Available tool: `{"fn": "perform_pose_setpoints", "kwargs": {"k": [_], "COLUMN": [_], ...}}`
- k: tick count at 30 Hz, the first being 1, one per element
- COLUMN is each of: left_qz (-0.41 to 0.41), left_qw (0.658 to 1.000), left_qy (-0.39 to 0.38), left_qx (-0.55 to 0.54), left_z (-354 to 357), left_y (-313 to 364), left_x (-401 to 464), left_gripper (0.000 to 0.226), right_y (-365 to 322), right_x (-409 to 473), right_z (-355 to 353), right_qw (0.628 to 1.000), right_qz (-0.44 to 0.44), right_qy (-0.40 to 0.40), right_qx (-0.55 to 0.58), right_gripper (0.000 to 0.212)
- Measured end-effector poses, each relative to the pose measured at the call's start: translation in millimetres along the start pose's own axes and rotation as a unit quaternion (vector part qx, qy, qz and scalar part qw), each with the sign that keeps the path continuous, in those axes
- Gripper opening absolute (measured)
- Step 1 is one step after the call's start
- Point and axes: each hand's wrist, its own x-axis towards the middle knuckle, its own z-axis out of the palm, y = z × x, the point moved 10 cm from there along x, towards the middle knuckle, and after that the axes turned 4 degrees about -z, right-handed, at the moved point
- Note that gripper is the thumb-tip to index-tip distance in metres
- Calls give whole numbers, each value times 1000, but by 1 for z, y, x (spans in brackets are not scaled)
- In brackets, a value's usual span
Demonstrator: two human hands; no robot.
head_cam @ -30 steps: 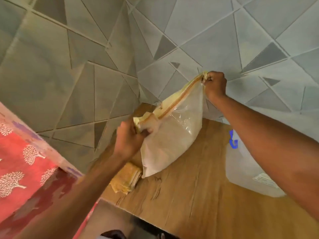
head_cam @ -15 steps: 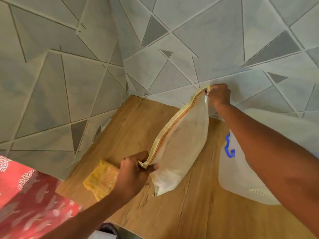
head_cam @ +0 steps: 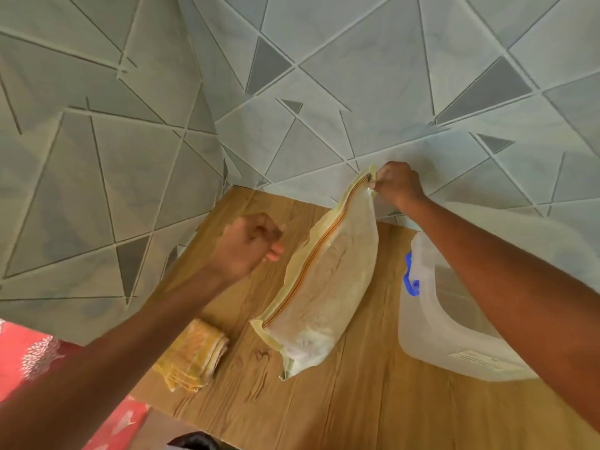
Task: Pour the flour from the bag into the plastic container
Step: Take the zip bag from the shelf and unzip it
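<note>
A translucent flour bag [head_cam: 328,287] with a yellow edge and an orange zipper hangs slanted over the wooden table [head_cam: 373,410]. My right hand [head_cam: 397,186] pinches its upper corner at the zipper pull near the wall. My left hand [head_cam: 248,246] hovers to the left of the bag with fingers curled, holding nothing and apart from it. The clear plastic container [head_cam: 431,323] with a blue latch [head_cam: 410,277] stands to the right of the bag, partly hidden by my right forearm.
A folded yellow cloth [head_cam: 194,358] lies on the table near its left front edge. Patterned grey tile walls [head_cam: 292,108] meet in a corner behind the table. A red patterned fabric [head_cam: 29,362] shows at the lower left.
My left hand has let go of the bag's lower corner and risen to the left. The bag's lower end has sunk towards the table; my right hand still holds the top corner.
</note>
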Motion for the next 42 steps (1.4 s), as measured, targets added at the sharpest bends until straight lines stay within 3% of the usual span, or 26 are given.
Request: {"fn": "perform_pose_setpoints", "kwargs": {"k": [3,6,9,13,21,27,30,34,38,40,42], "left_qz": [56,86,63,40,59,55,61,63,74,84,83], "left_qw": [995,990,993,994,990,995,995,996,992,990,990], "left_qy": [-11,-8,3,3,-27,-64,-54,-31,5,26,16], "left_qx": [77,115,100,99,124,61,51,59,97,112,113], "left_z": [26,58,81,101,124,128,125,121,117,113,111], "left_y": [37,79,93,101,113,105,106,107,110,109,107], "left_x": [51,86,121,155,194,205,203,201,197,187,173], "left_gripper": [16,14,19,24,13,7,9,13,25,28,30], "right_y": [-1,0,1,-1,0,2,-12,-41,-81,-89,-88], "right_x": [-9,-15,-20,-19,0,8,4,-22,-89,-115,-115], "right_z": [-9,-14,-8,0,4,10,12,12,25,28,21], "right_qw": [1000,1000,1000,999,996,997,990,964,904,884,896], "right_qz": [6,5,6,-15,-59,-54,-120,-206,-315,-347,-337], "right_qy": [18,16,-8,-20,-2,-37,-72,-132,-222,-228,-202], "right_qx": [-21,-21,-9,38,68,41,-20,-104,-183,-215,-206], "right_gripper": [39,19,12,18,2,9,28,22,21,20,25]}}
